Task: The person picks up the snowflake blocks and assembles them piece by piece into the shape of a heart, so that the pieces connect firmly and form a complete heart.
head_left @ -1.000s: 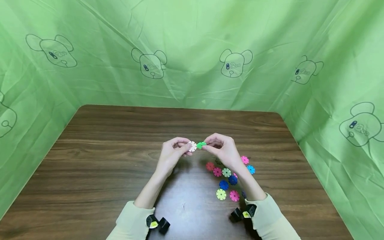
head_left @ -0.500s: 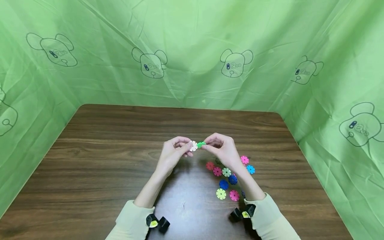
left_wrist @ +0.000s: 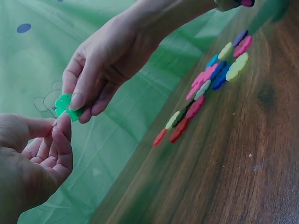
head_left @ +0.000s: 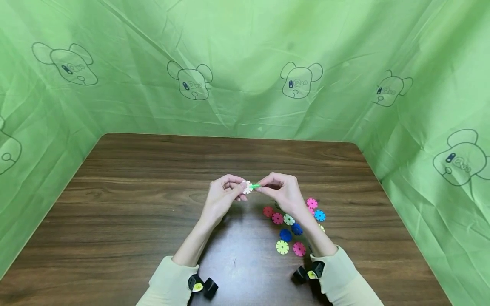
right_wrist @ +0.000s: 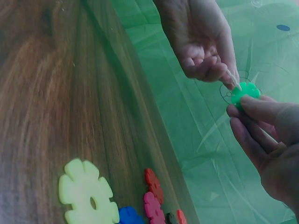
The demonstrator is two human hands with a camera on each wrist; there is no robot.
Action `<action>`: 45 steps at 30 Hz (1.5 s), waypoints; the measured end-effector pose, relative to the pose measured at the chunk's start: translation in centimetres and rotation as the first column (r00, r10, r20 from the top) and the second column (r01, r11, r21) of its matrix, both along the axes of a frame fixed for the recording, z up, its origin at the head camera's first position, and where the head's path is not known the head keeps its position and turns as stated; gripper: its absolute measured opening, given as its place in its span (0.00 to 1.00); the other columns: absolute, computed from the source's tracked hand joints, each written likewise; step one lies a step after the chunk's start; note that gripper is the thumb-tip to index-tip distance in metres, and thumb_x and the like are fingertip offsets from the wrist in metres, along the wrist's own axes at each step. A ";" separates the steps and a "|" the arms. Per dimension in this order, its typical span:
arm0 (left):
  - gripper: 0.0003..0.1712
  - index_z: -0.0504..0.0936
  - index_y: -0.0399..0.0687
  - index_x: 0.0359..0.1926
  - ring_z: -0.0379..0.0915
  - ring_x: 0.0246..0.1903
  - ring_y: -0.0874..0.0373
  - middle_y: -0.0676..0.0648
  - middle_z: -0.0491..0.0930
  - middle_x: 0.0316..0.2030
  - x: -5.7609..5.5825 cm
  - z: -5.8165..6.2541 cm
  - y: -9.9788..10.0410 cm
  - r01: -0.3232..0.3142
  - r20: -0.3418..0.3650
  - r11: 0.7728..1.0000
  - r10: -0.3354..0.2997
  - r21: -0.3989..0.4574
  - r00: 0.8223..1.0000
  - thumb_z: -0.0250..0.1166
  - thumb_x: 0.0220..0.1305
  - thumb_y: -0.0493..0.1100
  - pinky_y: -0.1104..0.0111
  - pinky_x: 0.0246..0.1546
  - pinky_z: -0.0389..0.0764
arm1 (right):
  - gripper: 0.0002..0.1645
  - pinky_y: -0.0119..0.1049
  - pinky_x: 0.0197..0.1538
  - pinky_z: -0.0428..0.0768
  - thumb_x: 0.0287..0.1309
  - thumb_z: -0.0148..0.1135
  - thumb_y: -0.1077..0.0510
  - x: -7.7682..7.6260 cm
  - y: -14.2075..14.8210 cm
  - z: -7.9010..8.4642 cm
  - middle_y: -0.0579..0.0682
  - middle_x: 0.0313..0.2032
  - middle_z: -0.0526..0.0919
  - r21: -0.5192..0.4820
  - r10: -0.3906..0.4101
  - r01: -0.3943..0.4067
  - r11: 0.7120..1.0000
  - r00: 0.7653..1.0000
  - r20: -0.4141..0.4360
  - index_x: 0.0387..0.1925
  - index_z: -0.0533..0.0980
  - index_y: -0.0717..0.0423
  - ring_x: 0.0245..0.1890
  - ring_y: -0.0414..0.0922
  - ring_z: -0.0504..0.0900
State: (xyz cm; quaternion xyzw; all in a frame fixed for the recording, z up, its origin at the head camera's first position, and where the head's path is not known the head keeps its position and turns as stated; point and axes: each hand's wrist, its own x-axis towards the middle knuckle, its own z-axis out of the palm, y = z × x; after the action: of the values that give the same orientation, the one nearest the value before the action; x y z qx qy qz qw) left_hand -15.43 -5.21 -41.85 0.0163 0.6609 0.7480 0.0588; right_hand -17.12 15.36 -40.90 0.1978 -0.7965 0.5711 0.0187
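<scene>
Over the middle of the table, my left hand (head_left: 221, 196) pinches a white notched snowflake disc (head_left: 249, 187) between thumb and fingers. My right hand (head_left: 284, 191) pinches a green snowflake disc (head_left: 256, 186), which looks edge-on from above. Their edges meet, the green one standing crosswise to the white at its right side. Seen from the right wrist, the green disc (right_wrist: 245, 94) faces the camera, while the white disc (right_wrist: 232, 78) shows as a thin edge beside it. Fingertips cover part of both discs.
Loose snowflake discs lie below and beside the right forearm, among them a red (head_left: 268, 211), a light blue (head_left: 320, 215), a dark blue (head_left: 285, 235), a yellow (head_left: 282, 247) and a pink one (head_left: 299, 249). Green curtains (head_left: 245, 106) surround the wooden table (head_left: 126, 212).
The green disc has turned from showing its face to edge-on in the head view. My right hand has tilted and shifted slightly left, and the white disc sits slightly further right.
</scene>
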 end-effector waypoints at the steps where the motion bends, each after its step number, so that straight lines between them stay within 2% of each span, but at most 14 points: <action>1: 0.11 0.82 0.30 0.47 0.83 0.21 0.60 0.48 0.85 0.28 0.0 0.0 0.0 -0.001 -0.003 1.000 0.001 0.003 1.000 0.67 0.68 0.34 0.73 0.29 0.82 | 0.03 0.31 0.37 0.85 0.57 0.75 0.63 0.1 0.0 0.1 0.57 0.35 0.91 0.004 0.000 0.000 1.000 1.000 -0.004 0.32 0.87 0.59 0.34 0.40 0.89; 6: 0.12 0.83 0.29 0.47 0.84 0.22 0.61 0.49 0.86 0.28 0.0 -0.2 0.1 -0.006 -0.025 1.000 0.006 0.013 1.000 0.67 0.68 0.34 0.71 0.31 0.84 | 0.03 0.32 0.38 0.85 0.56 0.75 0.64 0.1 0.0 0.0 0.57 0.34 0.91 0.018 -0.017 0.018 1.000 1.000 -0.007 0.32 0.87 0.58 0.34 0.44 0.90; 11: 0.12 0.85 0.31 0.49 0.86 0.25 0.62 0.39 0.89 0.36 -0.1 -0.2 0.0 -0.031 -0.054 1.000 0.031 0.001 0.998 0.68 0.69 0.36 0.70 0.33 0.86 | 0.06 0.33 0.39 0.85 0.57 0.76 0.59 -0.1 0.0 0.0 0.52 0.37 0.92 0.041 -0.006 0.005 0.999 1.000 0.024 0.37 0.87 0.52 0.37 0.48 0.90; 14: 0.12 0.85 0.32 0.49 0.86 0.26 0.63 0.36 0.89 0.40 -0.2 -0.3 0.0 -0.033 -0.058 0.999 0.033 0.001 0.998 0.67 0.69 0.36 0.72 0.32 0.86 | 0.11 0.34 0.41 0.86 0.57 0.77 0.57 -0.1 0.3 0.2 0.50 0.40 0.92 0.054 0.025 -0.028 0.998 0.998 0.057 0.42 0.87 0.50 0.40 0.45 0.90; 19: 0.12 0.85 0.30 0.49 0.87 0.26 0.63 0.37 0.89 0.37 -0.1 -0.1 0.0 -0.055 -0.075 0.998 0.056 0.021 0.996 0.67 0.69 0.35 0.74 0.30 0.85 | 0.15 0.36 0.45 0.86 0.59 0.74 0.59 -0.5 1.4 0.4 0.57 0.45 0.90 0.053 0.073 -0.076 0.996 0.995 0.062 0.49 0.85 0.54 0.44 0.42 0.90; 27: 0.13 0.85 0.31 0.51 0.86 0.27 0.63 0.42 0.89 0.35 -0.2 -0.1 -0.3 -0.099 -0.077 0.995 0.100 0.021 0.992 0.67 0.68 0.34 0.72 0.33 0.86 | 0.16 0.38 0.49 0.86 0.62 0.73 0.58 -1.6 3.8 0.4 0.55 0.48 0.90 0.119 0.017 -0.022 0.993 0.999 0.048 0.51 0.84 0.55 0.46 0.44 0.89; 31: 0.12 0.86 0.35 0.51 0.86 0.28 0.63 0.42 0.88 0.36 -0.1 0.0 -0.4 -0.097 -0.075 0.995 0.098 0.022 0.992 0.67 0.68 0.33 0.72 0.35 0.86 | 0.17 0.42 0.52 0.85 0.62 0.73 0.55 -2.4 5.1 0.0 0.57 0.50 0.89 0.175 -0.005 -0.006 0.985 0.998 0.061 0.52 0.84 0.53 0.48 0.47 0.88; 38: 0.15 0.85 0.32 0.54 0.86 0.28 0.64 0.35 0.88 0.40 -0.2 0.0 -0.5 -0.101 -0.084 0.995 0.102 0.014 0.991 0.66 0.67 0.31 0.73 0.36 0.85 | 0.19 0.48 0.55 0.83 0.62 0.73 0.53 -3.5 6.9 -1.3 0.60 0.50 0.88 0.279 -0.017 -0.003 0.960 0.997 0.069 0.53 0.83 0.53 0.48 0.48 0.86; 45: 0.16 0.85 0.34 0.55 0.85 0.29 0.64 0.35 0.88 0.41 -0.1 0.0 -0.5 -0.106 -0.080 0.994 0.105 -0.001 0.991 0.66 0.67 0.31 0.73 0.36 0.86 | 0.22 0.43 0.52 0.84 0.60 0.74 0.57 -3.9 8.2 -2.4 0.57 0.52 0.88 0.396 -0.019 -0.026 0.918 0.994 0.107 0.55 0.83 0.56 0.50 0.52 0.86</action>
State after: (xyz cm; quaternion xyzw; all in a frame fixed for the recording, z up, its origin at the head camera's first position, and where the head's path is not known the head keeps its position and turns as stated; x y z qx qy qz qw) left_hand -15.54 -5.74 -41.87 0.0110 0.6647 0.7470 -0.0071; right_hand -21.05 23.61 -43.28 0.1676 -0.8951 0.4078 -0.0662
